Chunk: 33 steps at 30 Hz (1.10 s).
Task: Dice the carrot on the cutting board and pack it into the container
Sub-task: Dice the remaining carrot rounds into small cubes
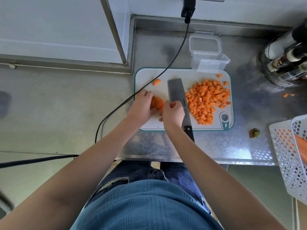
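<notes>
A white cutting board (182, 73) with a teal rim lies on the steel counter. At its left, my left hand (142, 108) grips a stack of carrot slices (157, 103). My right hand (173, 113), fingers curled, pinches the stack's right end. A cleaver (177, 90) lies flat on the board beside and partly under my right hand, and neither hand holds its black handle. A pile of diced carrot (207, 100) covers the board's right half. One carrot chunk (156, 77) lies apart at the upper left. The clear container (209, 62) stands empty behind the board.
The container's lid (205, 43) lies just behind it. A black cable (166, 70) crosses the board's top left corner. Bottles (285, 63) stand at the far right. A white perforated basket (289, 155) sits at the right edge, with a carrot top (254, 133) lying near it.
</notes>
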### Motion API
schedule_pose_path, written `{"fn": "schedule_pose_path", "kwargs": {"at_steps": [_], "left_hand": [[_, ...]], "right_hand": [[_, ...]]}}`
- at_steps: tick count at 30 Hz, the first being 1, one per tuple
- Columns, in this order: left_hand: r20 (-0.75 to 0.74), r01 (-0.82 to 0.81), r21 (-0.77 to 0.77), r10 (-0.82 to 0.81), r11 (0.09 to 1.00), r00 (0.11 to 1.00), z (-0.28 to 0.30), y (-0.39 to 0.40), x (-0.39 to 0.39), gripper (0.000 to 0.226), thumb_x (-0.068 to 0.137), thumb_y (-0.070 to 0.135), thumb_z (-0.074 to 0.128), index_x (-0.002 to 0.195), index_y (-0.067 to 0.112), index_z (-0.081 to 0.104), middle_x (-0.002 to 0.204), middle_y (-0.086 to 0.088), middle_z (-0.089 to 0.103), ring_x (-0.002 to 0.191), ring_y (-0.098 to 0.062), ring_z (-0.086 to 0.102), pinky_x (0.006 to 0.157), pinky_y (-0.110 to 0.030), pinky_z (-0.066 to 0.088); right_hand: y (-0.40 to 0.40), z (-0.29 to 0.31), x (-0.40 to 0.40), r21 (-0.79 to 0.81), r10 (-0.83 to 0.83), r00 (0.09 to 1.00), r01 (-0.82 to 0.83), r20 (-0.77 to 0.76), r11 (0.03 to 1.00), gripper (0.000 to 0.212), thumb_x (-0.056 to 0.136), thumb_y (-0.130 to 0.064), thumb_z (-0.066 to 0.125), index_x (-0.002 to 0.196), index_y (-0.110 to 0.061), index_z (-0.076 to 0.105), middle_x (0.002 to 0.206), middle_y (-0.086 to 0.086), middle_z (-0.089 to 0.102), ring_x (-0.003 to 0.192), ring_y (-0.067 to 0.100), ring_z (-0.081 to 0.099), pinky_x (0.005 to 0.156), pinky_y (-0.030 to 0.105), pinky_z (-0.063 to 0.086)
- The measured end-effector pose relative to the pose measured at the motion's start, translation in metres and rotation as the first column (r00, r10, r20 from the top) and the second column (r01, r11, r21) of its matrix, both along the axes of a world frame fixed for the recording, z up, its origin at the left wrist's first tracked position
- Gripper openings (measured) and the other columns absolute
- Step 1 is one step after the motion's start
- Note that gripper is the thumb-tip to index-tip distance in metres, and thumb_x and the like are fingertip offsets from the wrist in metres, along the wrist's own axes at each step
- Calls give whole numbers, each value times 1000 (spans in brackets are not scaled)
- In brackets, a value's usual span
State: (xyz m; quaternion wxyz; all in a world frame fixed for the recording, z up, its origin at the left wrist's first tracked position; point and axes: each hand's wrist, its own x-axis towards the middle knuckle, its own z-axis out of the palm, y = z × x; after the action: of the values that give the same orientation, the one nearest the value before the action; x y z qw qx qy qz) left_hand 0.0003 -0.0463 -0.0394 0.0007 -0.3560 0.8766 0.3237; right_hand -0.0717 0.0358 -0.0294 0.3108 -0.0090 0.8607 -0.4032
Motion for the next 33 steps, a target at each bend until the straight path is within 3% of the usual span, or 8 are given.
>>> {"fn": "schedule_pose_path", "kwargs": {"at_steps": [3, 5, 9, 13, 17, 21, 27, 33], "left_hand": [[-98, -93, -38, 89, 995, 991, -3, 3, 11, 36, 75, 16, 72, 101, -1, 54, 103, -16, 54, 73, -29, 56, 69, -41, 48], [-226, -183, -12, 176, 983, 958, 0, 7, 19, 38, 72, 14, 75, 102, 1, 56, 100, -13, 56, 65, -21, 54, 65, -36, 50], [-390, -147, 40, 151, 988, 908, 7, 16, 28, 40, 70, 10, 78, 103, 4, 56, 97, -6, 57, 78, -14, 57, 64, -21, 49], [-403, -89, 71, 110, 994, 909, 6, 18, 23, 32, 75, 9, 75, 102, 7, 58, 95, -3, 62, 76, -2, 52, 69, -5, 42], [-322, -63, 44, 74, 997, 944, -1, 8, 20, 48, 78, 0, 66, 123, 6, 53, 115, -8, 57, 98, -13, 56, 80, -23, 50], [-82, 180, -71, -185, 981, 979, -12, -2, 13, 54, 80, 0, 63, 132, 3, 48, 132, -12, 47, 122, -29, 43, 103, -36, 37], [-116, 156, -86, -166, 984, 979, -15, -1, 9, 35, 78, 9, 70, 111, 6, 58, 111, -12, 55, 107, -32, 48, 90, -38, 41], [-220, 40, 8, -37, 999, 975, -11, 3, 10, 44, 72, 19, 78, 106, 3, 56, 104, -10, 58, 83, -18, 56, 69, -30, 48]], "right_hand": [[10, 6, 1, -108, -78, 995, 72, -57, 992, 19, 96, -25, 47, 81, -14, 45, 76, 13, 64, 57, 20, 58, 43, 21, 46], [16, 11, 4, -185, -75, 993, 56, -96, 981, 18, 96, -24, 50, 82, -14, 46, 74, 13, 64, 55, 18, 57, 44, 19, 45], [17, 15, 7, -238, 91, 996, -87, 7, 967, 6, 95, -27, 55, 94, -21, 55, 86, 3, 68, 69, 12, 65, 50, 15, 49], [11, 11, 8, -251, 172, 969, -124, 178, 960, 18, 94, -19, 58, 110, -13, 64, 95, 5, 71, 81, 15, 68, 67, 25, 58], [18, 7, -2, -217, -27, 990, 56, 137, 974, 12, 90, -19, 63, 100, -13, 64, 85, 4, 72, 73, 15, 69, 74, 32, 59], [26, 4, -16, -159, -63, 995, 73, 72, 985, 13, 82, -23, 72, 83, -20, 59, 83, 3, 69, 72, 15, 62, 74, 39, 54], [24, 5, -19, -155, 181, 982, -189, -59, 970, 31, 82, -5, 69, 110, -14, 58, 95, -3, 63, 83, 6, 58, 73, 13, 48], [12, 0, -14, -70, 209, 966, -222, -150, 973, 23, 85, -8, 65, 107, -13, 65, 103, -1, 62, 91, 12, 58, 76, 19, 46]]}}
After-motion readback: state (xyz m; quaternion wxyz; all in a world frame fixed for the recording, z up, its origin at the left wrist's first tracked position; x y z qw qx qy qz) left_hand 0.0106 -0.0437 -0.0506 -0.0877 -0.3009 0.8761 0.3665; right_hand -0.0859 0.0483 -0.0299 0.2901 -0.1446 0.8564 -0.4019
